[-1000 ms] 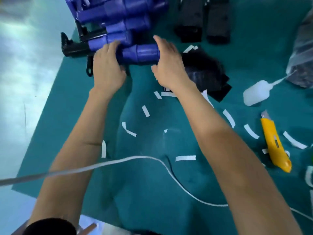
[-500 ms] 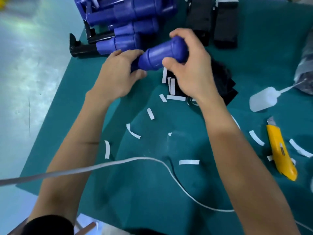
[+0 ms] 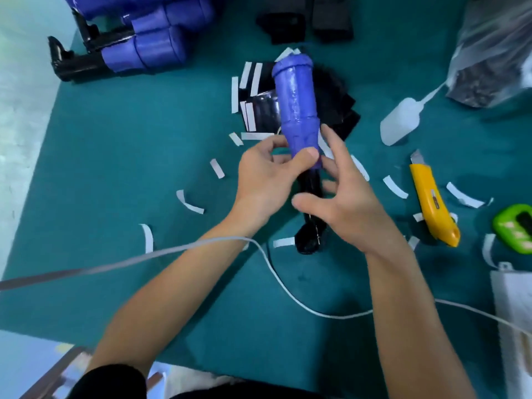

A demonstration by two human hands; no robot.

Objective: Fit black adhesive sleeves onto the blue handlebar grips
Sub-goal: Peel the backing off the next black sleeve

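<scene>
Preparation: fingers of the left hand (image 3: 264, 180) pinch the bare blue cylindrical handlebar grip (image 3: 296, 105), held over the teal table (image 3: 129, 145) middle. The right hand (image 3: 345, 200) has its fingers spread and empty. The next move likely needs a flat black adhesive sleeve (image 3: 345, 116) from the pile behind.

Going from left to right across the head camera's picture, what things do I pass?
pile of blue grips → held blue grip → yellow utility knife → green gadget
</scene>
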